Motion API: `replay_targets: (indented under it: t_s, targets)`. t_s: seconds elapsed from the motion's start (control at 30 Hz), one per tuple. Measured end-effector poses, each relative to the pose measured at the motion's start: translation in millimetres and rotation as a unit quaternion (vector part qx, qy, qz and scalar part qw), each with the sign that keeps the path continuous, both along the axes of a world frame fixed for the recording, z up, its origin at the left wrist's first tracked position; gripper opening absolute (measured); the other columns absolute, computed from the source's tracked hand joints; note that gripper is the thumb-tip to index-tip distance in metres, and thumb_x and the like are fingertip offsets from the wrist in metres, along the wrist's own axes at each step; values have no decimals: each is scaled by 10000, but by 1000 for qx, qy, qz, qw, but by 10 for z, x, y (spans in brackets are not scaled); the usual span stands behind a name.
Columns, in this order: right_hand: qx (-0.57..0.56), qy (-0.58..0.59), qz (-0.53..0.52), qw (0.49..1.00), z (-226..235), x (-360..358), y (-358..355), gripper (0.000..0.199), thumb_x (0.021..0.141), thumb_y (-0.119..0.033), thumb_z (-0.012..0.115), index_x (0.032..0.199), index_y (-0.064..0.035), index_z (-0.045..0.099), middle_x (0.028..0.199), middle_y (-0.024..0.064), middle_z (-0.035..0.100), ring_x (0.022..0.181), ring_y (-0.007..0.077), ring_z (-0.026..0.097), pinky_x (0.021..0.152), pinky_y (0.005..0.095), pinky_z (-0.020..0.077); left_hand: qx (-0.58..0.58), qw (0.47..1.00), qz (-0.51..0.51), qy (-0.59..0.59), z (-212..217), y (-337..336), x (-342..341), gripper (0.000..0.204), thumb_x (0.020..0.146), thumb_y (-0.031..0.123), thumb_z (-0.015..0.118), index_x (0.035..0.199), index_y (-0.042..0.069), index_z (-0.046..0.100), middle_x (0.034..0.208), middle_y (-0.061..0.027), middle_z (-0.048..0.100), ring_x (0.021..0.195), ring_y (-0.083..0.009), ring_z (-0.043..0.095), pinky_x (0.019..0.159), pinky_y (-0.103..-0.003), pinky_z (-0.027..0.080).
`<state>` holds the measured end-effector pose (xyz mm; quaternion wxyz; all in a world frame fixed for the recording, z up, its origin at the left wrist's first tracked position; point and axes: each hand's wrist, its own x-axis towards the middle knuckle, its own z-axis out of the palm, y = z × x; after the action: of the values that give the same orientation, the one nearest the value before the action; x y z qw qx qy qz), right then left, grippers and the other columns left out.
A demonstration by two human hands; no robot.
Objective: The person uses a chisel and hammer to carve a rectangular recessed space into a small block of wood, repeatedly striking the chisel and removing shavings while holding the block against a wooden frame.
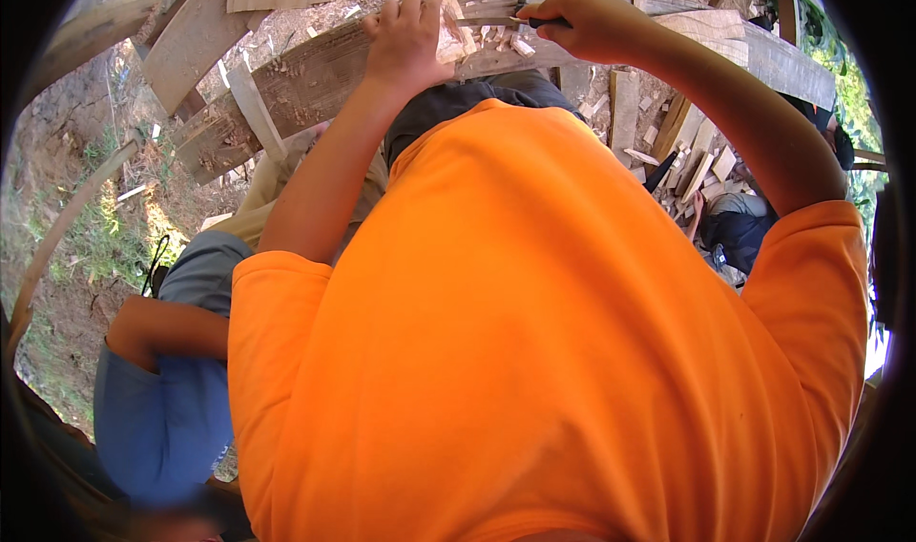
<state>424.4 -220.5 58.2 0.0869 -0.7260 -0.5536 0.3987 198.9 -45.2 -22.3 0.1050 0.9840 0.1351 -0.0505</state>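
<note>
At the top of the view, my left hand (408, 44) holds down a pale, rough-cut wooden block (456, 34) on a plank (320, 72). Its fingers lie bent over the block's left side. To the right, my right hand (590, 22) is closed around the black handle of a bladed hand tool (550, 22). The tool's thin metal blade points left toward the block, at or close to its edge. Whether it is a knife or a chisel is too small to tell. Pale chips lie beside the block.
A person in a blue shirt (167, 418) is close on my left. Another person in dark clothing (739, 232) is low on the right, near scattered wood offcuts (701, 160). Boards (196, 41) cross the upper left, and a grey board (787, 65) extends at the upper right.
</note>
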Motion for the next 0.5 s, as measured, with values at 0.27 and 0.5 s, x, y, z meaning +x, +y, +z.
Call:
replay_targets:
  t_s: [0.27, 0.5]
  targets:
    - [20, 60, -75, 995, -210, -216, -281, 391, 973, -272, 645, 1356, -206, 687, 1002, 165, 752, 761, 325, 715, 776, 441, 551, -149, 984, 16, -98, -282, 234, -373, 1167, 556, 479, 961, 1494, 121, 365, 1392, -146, 507, 1298, -384, 486, 1076, -555, 394]
    - [-14, 198, -262, 944, -12, -521, -664, 462, 972, -328, 693, 1396, -153, 645, 888, 81, 727, 725, 163, 661, 694, 345, 521, -191, 969, 121, -102, -123, 392, -780, 1412, 567, 723, 894, 1609, 92, 183, 1576, -211, 357, 1460, -431, 337, 1200, -548, 303]
